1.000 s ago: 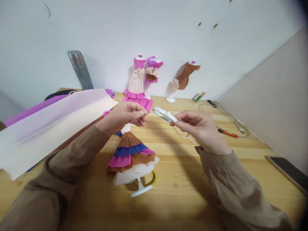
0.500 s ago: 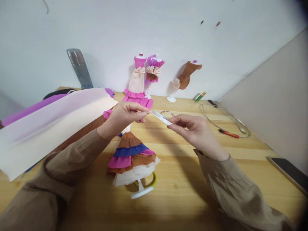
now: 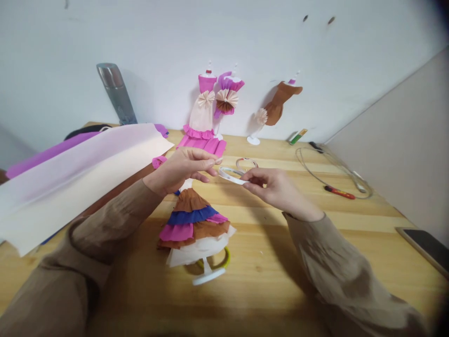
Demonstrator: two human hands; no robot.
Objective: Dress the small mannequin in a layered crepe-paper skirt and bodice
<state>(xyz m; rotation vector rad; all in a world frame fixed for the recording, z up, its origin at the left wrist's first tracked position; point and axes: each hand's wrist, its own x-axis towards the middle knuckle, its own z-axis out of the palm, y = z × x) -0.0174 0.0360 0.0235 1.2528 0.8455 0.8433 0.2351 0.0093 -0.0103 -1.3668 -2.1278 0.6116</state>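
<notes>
My right hand (image 3: 271, 187) pinches a narrow roll of white tape (image 3: 232, 176) by its near-right edge, its ring tilted above the table. Just left of the roll, my left hand (image 3: 185, 168) presses thumb and forefinger together on a small pale piece of tape (image 3: 219, 160), its other fingers loosely spread. The piece looks separate from the roll. Below my left hand a small dress form wears a tiered skirt (image 3: 194, 217) in brown, blue, pink and white; the form leans on the table, and its upper part is partly hidden by that hand.
Paper sheets (image 3: 87, 173) lie at left by a grey flask (image 3: 117, 93). Dressed forms (image 3: 206, 110) stand along the wall, with a brown-clad one (image 3: 277, 103) further right. Another tape roll (image 3: 246, 163), a yellow ring (image 3: 228, 257), a cable (image 3: 301, 164) and a phone (image 3: 428, 248) rest on the table.
My left fingers have come away from the tape roll, up and slightly apart, with the small piece between them. The roll has tilted so its ring opening shows. The view has shifted slightly.
</notes>
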